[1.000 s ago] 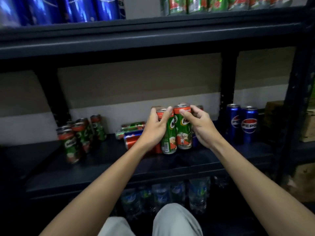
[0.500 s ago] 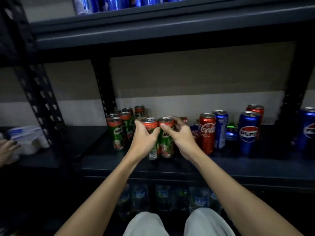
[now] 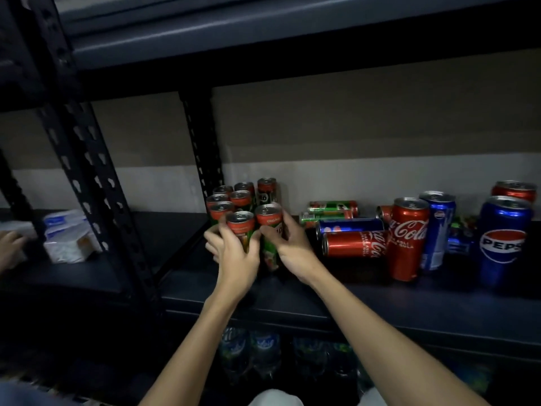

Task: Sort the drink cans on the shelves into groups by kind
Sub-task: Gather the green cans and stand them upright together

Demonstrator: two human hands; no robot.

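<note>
Shelf rack [image 3: 96, 183]: dark metal uprights with punched holes stand in front of you; the shelf board [image 3: 380, 300] you work on runs from the centre upright out to your right.
Wall [image 3: 351, 127]: tan above, a pale band below, behind the cans.
Bottles [image 3: 251, 353]: a row of water bottles sits in the dim shelf below, labels too blurred to read.
Pepsi cans: one stands upright at the far right [image 3: 504, 238], a second upright behind the Coca-Cola can [image 3: 437, 227], a third lies on its side [image 3: 349, 227] above the fallen Coca-Cola can.
Coca-Cola cans: one upright [image 3: 407, 237], one on its side just left of it [image 3: 355, 244], another upright at the back right [image 3: 514, 190].
Milo group [image 3: 234, 197]: green and red cans stand packed together beside the centre upright, at the left end of the board.
Fallen Milo cans [image 3: 332, 210]: two lie on their sides near the wall, apart from the group.
Your left hand [image 3: 235, 256]: fingers curled round an upright Milo can [image 3: 240, 227] at the front of the group.
Your right hand [image 3: 289, 244]: thumb and fingers wrapped round the Milo can next to it [image 3: 269, 221]; the two held cans touch.
White packets [image 3: 66, 235]: stacked on the neighbouring shelf to your left.
Another hand [image 3: 10, 249]: someone else's, at the left edge, near those packets.
</note>
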